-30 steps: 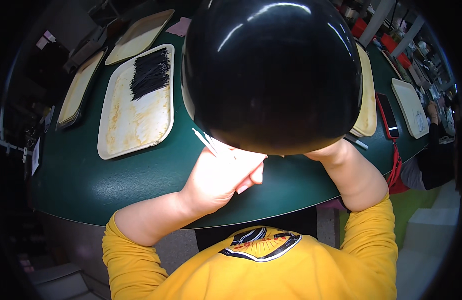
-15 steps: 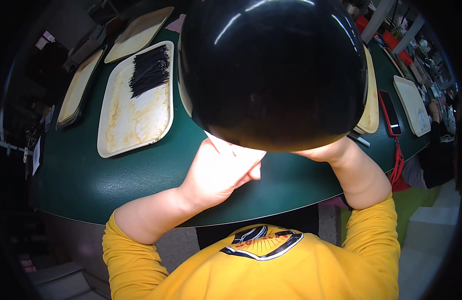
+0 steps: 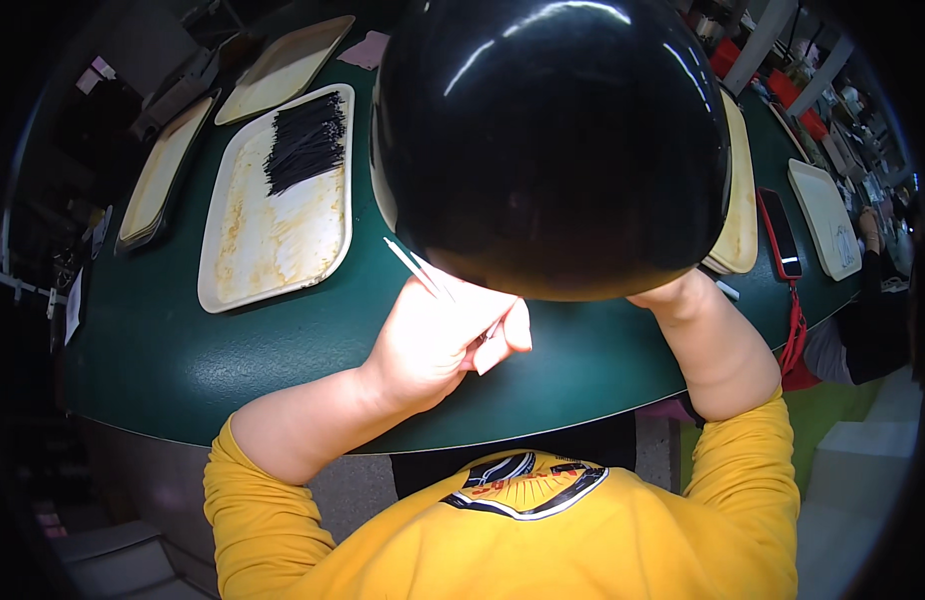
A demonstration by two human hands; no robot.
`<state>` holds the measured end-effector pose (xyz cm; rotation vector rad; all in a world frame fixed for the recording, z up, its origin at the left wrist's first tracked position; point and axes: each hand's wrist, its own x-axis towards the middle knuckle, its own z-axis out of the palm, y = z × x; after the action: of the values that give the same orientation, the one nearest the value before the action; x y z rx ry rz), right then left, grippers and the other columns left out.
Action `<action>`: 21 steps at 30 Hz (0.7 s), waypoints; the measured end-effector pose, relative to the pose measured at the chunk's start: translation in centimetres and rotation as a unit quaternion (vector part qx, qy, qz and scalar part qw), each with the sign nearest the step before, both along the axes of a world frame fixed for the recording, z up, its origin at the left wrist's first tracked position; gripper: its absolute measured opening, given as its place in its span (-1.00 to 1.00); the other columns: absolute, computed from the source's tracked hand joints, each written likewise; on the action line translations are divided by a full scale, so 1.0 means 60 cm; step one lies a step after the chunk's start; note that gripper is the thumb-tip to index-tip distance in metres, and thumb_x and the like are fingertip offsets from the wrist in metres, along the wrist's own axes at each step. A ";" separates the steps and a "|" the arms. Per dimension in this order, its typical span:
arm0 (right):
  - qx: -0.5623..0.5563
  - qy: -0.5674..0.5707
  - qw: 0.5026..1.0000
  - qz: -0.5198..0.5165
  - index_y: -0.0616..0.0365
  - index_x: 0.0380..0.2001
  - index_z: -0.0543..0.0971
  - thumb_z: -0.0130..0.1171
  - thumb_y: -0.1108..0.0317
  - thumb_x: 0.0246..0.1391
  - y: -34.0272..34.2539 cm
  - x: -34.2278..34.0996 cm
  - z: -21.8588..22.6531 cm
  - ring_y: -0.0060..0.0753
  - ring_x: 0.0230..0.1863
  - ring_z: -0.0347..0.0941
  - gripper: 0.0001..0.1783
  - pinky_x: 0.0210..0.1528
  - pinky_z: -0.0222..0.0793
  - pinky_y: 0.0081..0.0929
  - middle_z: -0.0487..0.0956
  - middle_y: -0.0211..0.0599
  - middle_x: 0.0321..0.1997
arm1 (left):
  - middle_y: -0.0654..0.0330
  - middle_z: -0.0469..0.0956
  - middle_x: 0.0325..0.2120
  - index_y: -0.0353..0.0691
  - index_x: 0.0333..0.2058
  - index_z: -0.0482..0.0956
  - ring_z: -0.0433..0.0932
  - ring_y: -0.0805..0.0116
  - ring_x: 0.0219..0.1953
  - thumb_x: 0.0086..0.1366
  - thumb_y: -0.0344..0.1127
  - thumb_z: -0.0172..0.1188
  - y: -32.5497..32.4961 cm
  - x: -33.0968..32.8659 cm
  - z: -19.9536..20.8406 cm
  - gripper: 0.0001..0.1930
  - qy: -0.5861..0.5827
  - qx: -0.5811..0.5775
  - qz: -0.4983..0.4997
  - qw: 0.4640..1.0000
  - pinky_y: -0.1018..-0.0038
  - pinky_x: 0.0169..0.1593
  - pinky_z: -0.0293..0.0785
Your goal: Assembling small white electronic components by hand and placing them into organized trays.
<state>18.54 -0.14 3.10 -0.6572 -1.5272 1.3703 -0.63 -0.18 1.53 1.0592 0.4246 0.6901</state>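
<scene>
My left hand (image 3: 438,335) is in bright light at the lower left rim of a large glossy black dome (image 3: 553,160), which looks like a lampshade. Its fingers are curled closed. A thin white two-pronged piece (image 3: 415,265) sticks out of the hand toward the upper left; its exact kind is unclear. Beneath the dome's right rim, only the wrist and back part of my right hand (image 3: 671,295) show. The dome covers the right fingers and anything in them.
On the green table (image 3: 283,360), a cream tray (image 3: 273,240) at left bears a bundle of thin black strands (image 3: 308,145). More trays (image 3: 288,70) lie behind and beside it. To the right are a tray stack (image 3: 738,190), a red-cased phone (image 3: 780,235) with a red lanyard, and another person's hand (image 3: 869,228).
My left fingers have shifted, and the white two-pronged piece now juts farther out past the dome's rim. My right hand has drawn slightly further under the dome.
</scene>
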 end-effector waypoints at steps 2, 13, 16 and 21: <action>-0.019 -0.029 0.999 -0.010 0.29 -0.57 0.48 0.01 0.52 -0.14 -0.007 -0.008 0.011 -0.64 -0.65 0.34 -0.93 -0.59 0.27 -0.75 0.46 -0.31 -0.65 | 0.17 0.42 -0.71 -0.40 -0.54 0.46 0.25 0.61 -0.77 0.21 -0.34 -0.11 -0.001 0.000 0.001 -0.73 -0.023 -0.046 -0.005 0.999 0.73 -0.69 0.10; 0.018 -0.010 0.999 -0.051 0.27 -0.53 0.48 0.05 0.47 -0.11 -0.015 -0.020 0.009 -0.68 -0.66 0.30 -0.92 -0.60 0.21 -0.77 0.42 -0.40 -0.68 | 0.21 0.42 -0.71 -0.40 -0.59 0.48 0.26 0.61 -0.76 0.17 -0.38 -0.03 -0.006 0.004 0.004 -0.76 0.033 0.019 0.052 0.998 0.73 -0.68 0.12; 0.091 0.004 0.991 -0.094 0.28 -0.55 0.47 0.01 0.51 -0.10 -0.017 -0.027 -0.003 -0.64 -0.65 0.33 -0.93 -0.58 0.23 -0.78 0.42 -0.38 -0.67 | 0.21 0.41 -0.72 -0.41 -0.60 0.48 0.26 0.61 -0.76 0.17 -0.39 -0.03 -0.003 0.004 0.006 -0.76 0.034 0.007 0.039 0.999 0.73 -0.66 0.14; 0.360 -0.134 0.906 -0.177 0.27 -0.63 0.47 0.03 0.52 -0.15 -0.009 -0.014 -0.006 -0.52 -0.61 0.38 -0.92 -0.54 0.24 -0.77 0.42 -0.33 -0.68 | 0.21 0.41 -0.73 -0.42 -0.61 0.47 0.25 0.62 -0.77 0.17 -0.41 -0.05 -0.006 0.004 0.011 -0.75 0.050 0.018 0.048 0.997 0.73 -0.63 0.16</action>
<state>17.71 -0.70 2.74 -0.6139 -1.8603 0.3887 -0.39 -0.54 2.18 1.1151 0.5536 0.7342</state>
